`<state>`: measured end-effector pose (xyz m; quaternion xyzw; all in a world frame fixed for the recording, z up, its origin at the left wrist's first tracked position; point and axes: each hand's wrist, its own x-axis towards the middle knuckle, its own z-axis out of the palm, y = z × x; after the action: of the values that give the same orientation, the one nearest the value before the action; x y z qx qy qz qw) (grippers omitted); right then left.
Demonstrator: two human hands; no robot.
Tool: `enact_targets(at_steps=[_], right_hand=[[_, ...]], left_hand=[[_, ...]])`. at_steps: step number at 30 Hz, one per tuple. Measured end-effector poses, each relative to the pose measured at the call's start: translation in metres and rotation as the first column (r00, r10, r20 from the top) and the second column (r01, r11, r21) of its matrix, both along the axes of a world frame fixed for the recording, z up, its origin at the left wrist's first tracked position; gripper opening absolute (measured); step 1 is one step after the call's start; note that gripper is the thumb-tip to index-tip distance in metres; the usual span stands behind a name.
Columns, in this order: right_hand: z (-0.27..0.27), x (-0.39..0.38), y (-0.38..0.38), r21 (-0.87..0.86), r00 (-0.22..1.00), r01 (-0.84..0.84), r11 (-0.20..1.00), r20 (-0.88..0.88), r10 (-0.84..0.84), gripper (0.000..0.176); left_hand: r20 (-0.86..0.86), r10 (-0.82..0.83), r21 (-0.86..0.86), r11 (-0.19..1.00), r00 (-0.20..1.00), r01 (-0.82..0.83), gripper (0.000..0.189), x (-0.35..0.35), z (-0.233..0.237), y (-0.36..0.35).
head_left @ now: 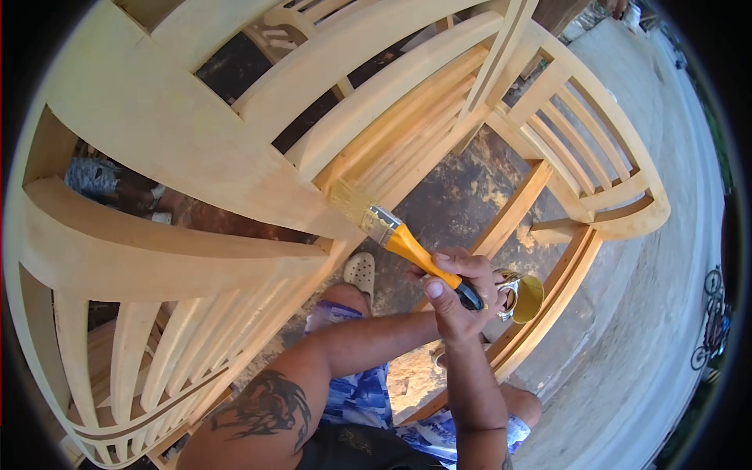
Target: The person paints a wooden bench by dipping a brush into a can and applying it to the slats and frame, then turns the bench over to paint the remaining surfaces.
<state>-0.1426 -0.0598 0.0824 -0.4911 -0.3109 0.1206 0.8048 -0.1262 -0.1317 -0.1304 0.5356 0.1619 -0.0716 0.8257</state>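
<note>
My right hand is wrapped round the yellow-and-black handle of a paintbrush. Its pale, wet-looking bristles point up and left, at the joint where a broad curved wooden panel meets the slatted part of a wooden bench frame. Behind my right hand, my left arm reaches across from the lower left. My left hand, largely hidden, is at a small metal can with yellowish contents and appears to hold it.
Slatted wooden backs and arms surround me on the left and top. A slatted side frame stands at right, joined by long rails. Below lies a stained dark floor. A paved road runs along the right, with a bicycle beyond.
</note>
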Motion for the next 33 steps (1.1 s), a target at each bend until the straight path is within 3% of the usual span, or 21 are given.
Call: enact_targets(at_steps=[1, 3, 5, 9, 13, 15, 17, 20, 23, 24, 25, 27, 28, 29, 31, 33], right_hand=[[-0.001, -0.002, -0.002, -0.027, 0.998, -0.035, 0.999, 0.043, 0.036, 0.029], [-0.006, 0.003, 0.006, -0.082, 0.995, 0.097, 0.992, -0.022, -0.099, 0.03], [-0.003, 0.009, 0.011, -0.065, 0.97, 0.189, 0.98, -0.146, -0.196, 0.029], [-0.005, 0.02, -0.02, 0.061, 0.963, 0.23, 0.971, -0.16, -0.218, 0.03], [-0.02, 0.02, -0.034, -0.11, 0.979, -0.029, 0.994, -0.204, 0.006, 0.029], [-0.022, 0.017, -0.022, -0.096, 0.935, -0.127, 0.987, -0.345, 0.087, 0.028], [-0.029, 0.021, -0.005, -0.095, 0.894, -0.201, 0.975, -0.424, 0.144, 0.028], [-0.024, 0.031, 0.012, -0.225, 0.914, -0.178, 0.958, -0.398, 0.076, 0.027], [-0.027, 0.023, 0.005, -0.113, 0.944, -0.021, 0.993, -0.33, -0.018, 0.026], [-0.023, 0.018, -0.003, -0.122, 0.919, 0.049, 0.991, -0.384, -0.093, 0.028], [-0.025, 0.015, -0.01, -0.105, 0.931, 0.03, 0.994, -0.36, -0.067, 0.029], [-0.021, 0.01, -0.016, -0.068, 0.953, -0.005, 0.998, -0.304, -0.016, 0.029], [-0.019, 0.004, -0.018, -0.147, 0.949, -0.072, 0.987, -0.315, 0.022, 0.03], [-0.026, 0.007, -0.012, -0.25, 0.985, -0.089, 0.964, -0.165, 0.048, 0.027], [-0.022, 0.011, 0.006, -0.323, 0.972, 0.009, 0.946, -0.219, -0.084, 0.028], [-0.022, 0.02, 0.014, -0.179, 0.936, 0.122, 0.976, -0.306, -0.173, 0.03]], left_hand=[[-0.009, -0.042, 0.067, 0.997, 0.999, 0.042, 0.021, -0.003, 0.002, -0.003], [-0.032, -0.124, 0.198, 0.972, 0.992, 0.128, 0.022, -0.006, 0.102, 0.031], [-0.1, -0.129, 0.225, 0.963, 0.987, 0.149, 0.022, -0.007, 0.12, 0.039], [-0.11, -0.1, 0.217, 0.968, 0.989, 0.123, 0.022, -0.005, 0.111, 0.032], [-0.003, -0.017, 0.076, 0.997, 1.0, 0.017, 0.021, -0.007, 0.06, 0.009], [0.01, 0.026, 0.05, 0.998, 1.0, -0.027, 0.021, -0.005, 0.048, 0.001], [-0.04, 0.0, 0.125, 0.992, 0.999, 0.005, 0.021, -0.006, 0.068, 0.004], [-0.176, -0.099, 0.166, 0.978, 0.979, 0.129, 0.022, 0.0, 0.087, 0.025], [-0.146, -0.048, 0.033, 0.998, 0.988, 0.054, 0.021, -0.004, 0.086, 0.023], [-0.126, -0.039, -0.005, 0.999, 0.991, 0.039, 0.021, -0.006, 0.072, 0.016], [-0.108, -0.026, -0.043, 0.999, 0.994, 0.022, 0.02, -0.007, 0.057, 0.01], [-0.073, -0.025, 0.016, 1.0, 0.997, 0.026, 0.02, -0.006, 0.061, 0.013], [-0.059, -0.042, 0.11, 0.993, 0.997, 0.048, 0.021, -0.005, 0.063, 0.012], [-0.049, -0.063, 0.202, 0.977, 0.997, 0.071, 0.021, -0.004, 0.076, 0.016], [-0.143, -0.058, 0.163, 0.983, 0.988, 0.081, 0.021, -0.005, 0.099, 0.022], [-0.186, -0.03, 0.092, 0.995, 0.982, 0.048, 0.021, -0.005, 0.102, 0.023]])
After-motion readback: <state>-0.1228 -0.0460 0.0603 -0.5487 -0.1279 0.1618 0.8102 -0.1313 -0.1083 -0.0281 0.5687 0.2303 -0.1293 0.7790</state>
